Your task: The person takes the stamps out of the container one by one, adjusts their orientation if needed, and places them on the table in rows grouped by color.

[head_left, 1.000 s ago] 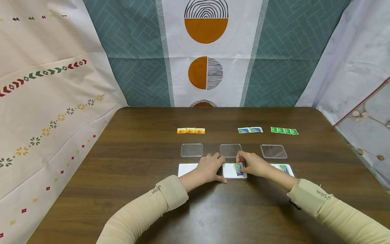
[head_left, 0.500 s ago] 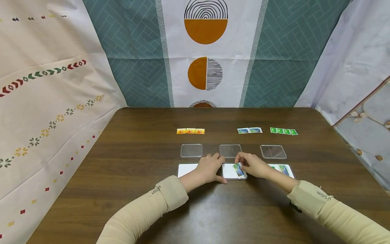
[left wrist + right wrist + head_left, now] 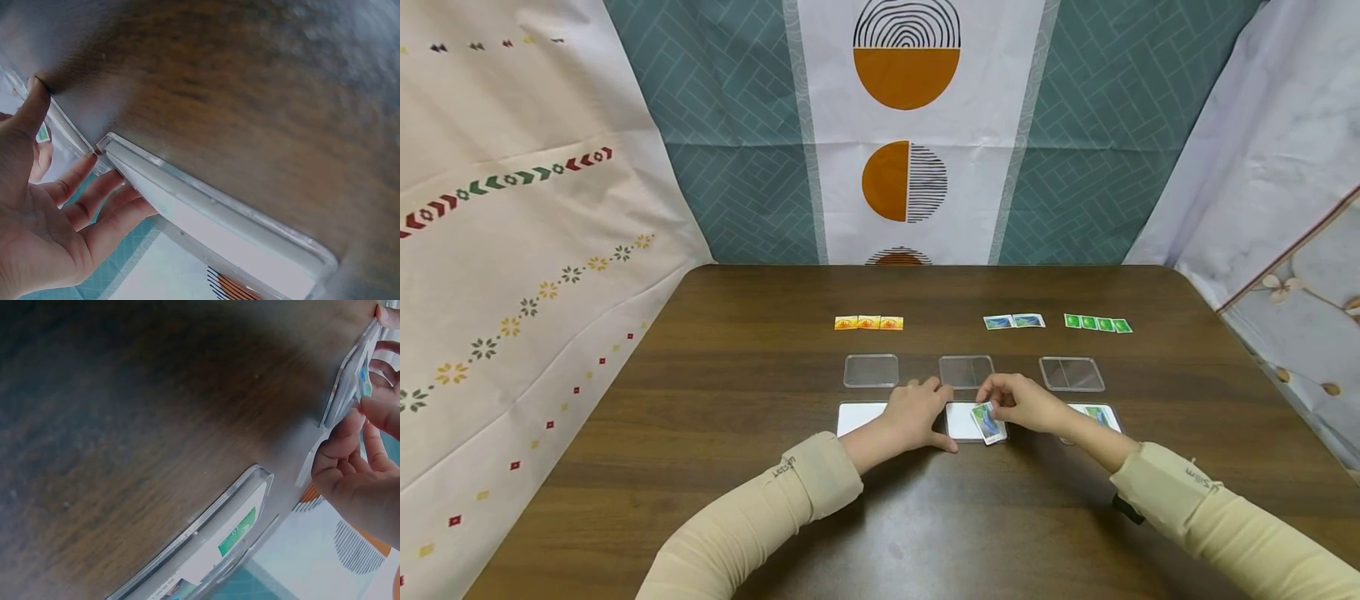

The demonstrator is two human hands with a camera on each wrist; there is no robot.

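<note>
My right hand (image 3: 1021, 402) pinches the upper edge of a small blue-and-green picture stamp (image 3: 987, 423), which lies at a slant over the white insert of the middle clear plastic case (image 3: 958, 421). My left hand (image 3: 913, 414) rests at that case's left end, thumb by the near edge and fingers by the far edge. In the left wrist view its fingers (image 3: 112, 209) look loosely bent, close to the left case (image 3: 215, 203). On the right case (image 3: 187, 528) in the right wrist view sit a green stamp (image 3: 237, 531) and a partly visible picture stamp.
Three transparent lids, left (image 3: 871, 372), middle (image 3: 966, 372) and right (image 3: 1072, 374), lie behind the cases. Beyond them are rows of orange stamps (image 3: 868, 323), blue stamps (image 3: 1014, 322) and green stamps (image 3: 1097, 323) on the brown table (image 3: 760, 375).
The stamp in my right hand has turned from nearly straight to slanted and shifted slightly left, its lower end reaching the case's near edge. My left hand has stayed in place.
</note>
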